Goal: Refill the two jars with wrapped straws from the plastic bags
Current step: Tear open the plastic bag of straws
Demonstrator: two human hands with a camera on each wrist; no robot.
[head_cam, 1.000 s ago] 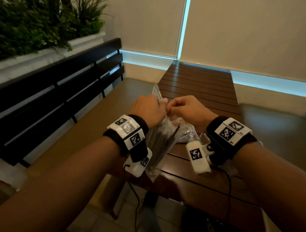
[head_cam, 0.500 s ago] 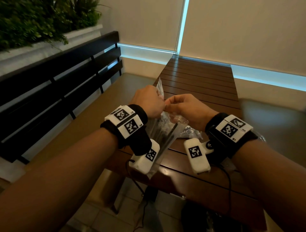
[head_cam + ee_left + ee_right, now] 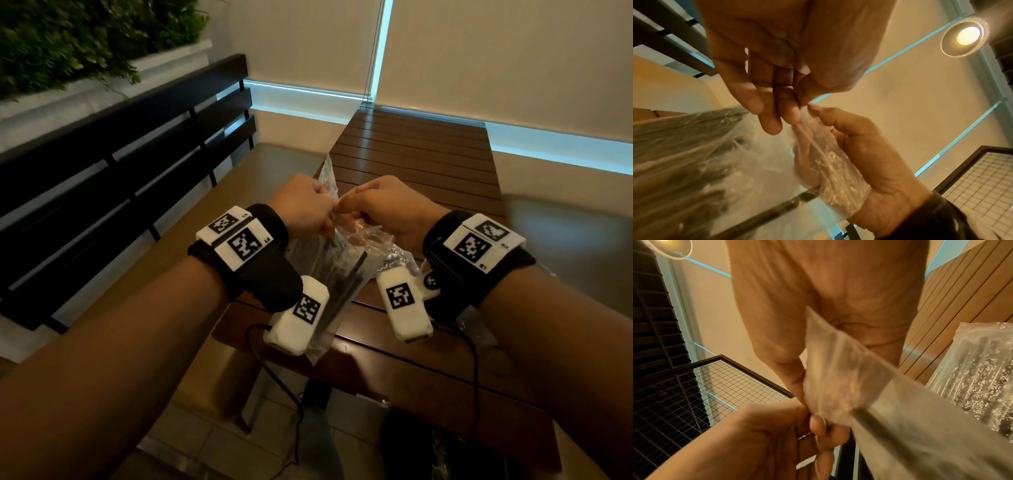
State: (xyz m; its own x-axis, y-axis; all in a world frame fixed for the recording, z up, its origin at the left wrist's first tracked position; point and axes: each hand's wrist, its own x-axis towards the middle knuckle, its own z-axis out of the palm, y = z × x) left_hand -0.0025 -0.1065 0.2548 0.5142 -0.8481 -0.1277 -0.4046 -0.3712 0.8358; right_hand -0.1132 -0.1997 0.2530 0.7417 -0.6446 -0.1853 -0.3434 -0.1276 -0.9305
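A clear plastic bag (image 3: 330, 274) of dark wrapped straws hangs over the near left corner of the wooden table (image 3: 414, 161). Both hands pinch its top edge, close together. My left hand (image 3: 305, 207) holds the left side of the mouth and my right hand (image 3: 380, 209) holds the right side. From the left wrist, the left fingers (image 3: 777, 110) and the right hand (image 3: 859, 154) grip the film of the bag (image 3: 694, 162). A second bag of straws (image 3: 972, 378) lies on the table beside the right wrist. No jar is in view.
A dark slatted bench back (image 3: 120, 164) and a tan seat (image 3: 239, 205) run along the left. A planter with greenery (image 3: 85, 44) sits behind it. Cables (image 3: 284, 387) hang from the wrist cameras below the table edge. A wire-mesh rack (image 3: 705, 394) stands nearby.
Both hands keep pinching the top of the bag and stay close together. The bag has shifted a little in their grip, and the head view has tilted slightly.
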